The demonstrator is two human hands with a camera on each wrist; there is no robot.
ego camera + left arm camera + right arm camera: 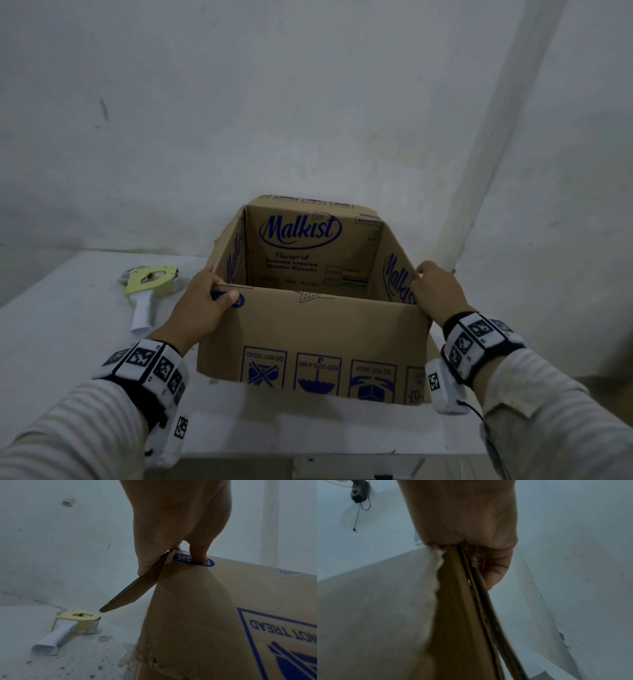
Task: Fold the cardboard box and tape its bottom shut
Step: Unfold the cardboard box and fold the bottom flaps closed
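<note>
A brown cardboard box (318, 335) printed with blue "Malkist" lettering stands opened out into a square tube on the white table (68, 325), its printing upside down on the near panel. My left hand (205, 301) grips the box's near-left top corner, thumb on the near panel (205, 601) and fingers over the edge. My right hand (435, 291) grips the near-right top corner, with its fingers (494, 573) curled over the cardboard edge (467, 601). A yellow tape dispenser (147, 284) with a white handle lies on the table left of the box (75, 623).
A white wall (308, 102) rises right behind the box, with a white pipe (479, 171) running up at the right. The table's front edge (308, 455) is close below the box. A dark fixture with a cord (359, 493) hangs on the wall.
</note>
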